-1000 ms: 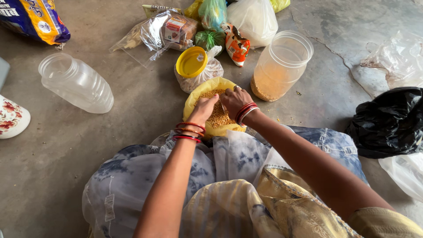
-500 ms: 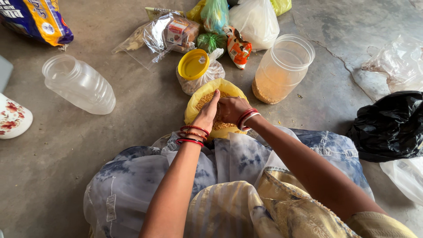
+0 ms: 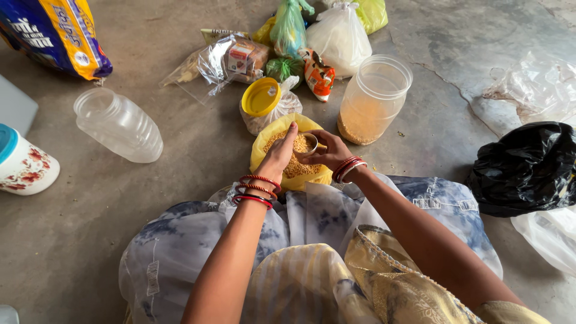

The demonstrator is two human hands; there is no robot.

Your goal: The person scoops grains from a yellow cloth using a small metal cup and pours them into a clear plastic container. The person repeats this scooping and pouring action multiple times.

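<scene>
**Cup loaded in the yellow bag, jar only part filled**

From my remote seat I see both hands down in the yellow bag of lentils (image 3: 287,174), which sits on the concrete floor (image 3: 198,156) right in front of the person's lap. The right hand (image 3: 327,151) is curled around a small steel cup (image 3: 305,143); the cup looks heaped with yellow grain and is held just above the heap in the bag. The left hand (image 3: 279,153) stands edge-on against the cup's near side, fingers fairly straight and together, touching the grain or the cup rim; I can't tell which, and it grips nothing that I can see.

The open clear jar (image 3: 373,99) stands upright just beyond and to the right of the bag, near it but not touching. It has a layer of the same yellow grain at the bottom, well under half full by my judgement, so I reckon the filling is begun and most of it is left. The bag holds plenty more.

The yellow lid (image 3: 260,96) lies on a small clear packet behind the bag, so the jar is uncapped. A second clear jar (image 3: 119,124) lies empty on its side to the left, well apart.
</scene>
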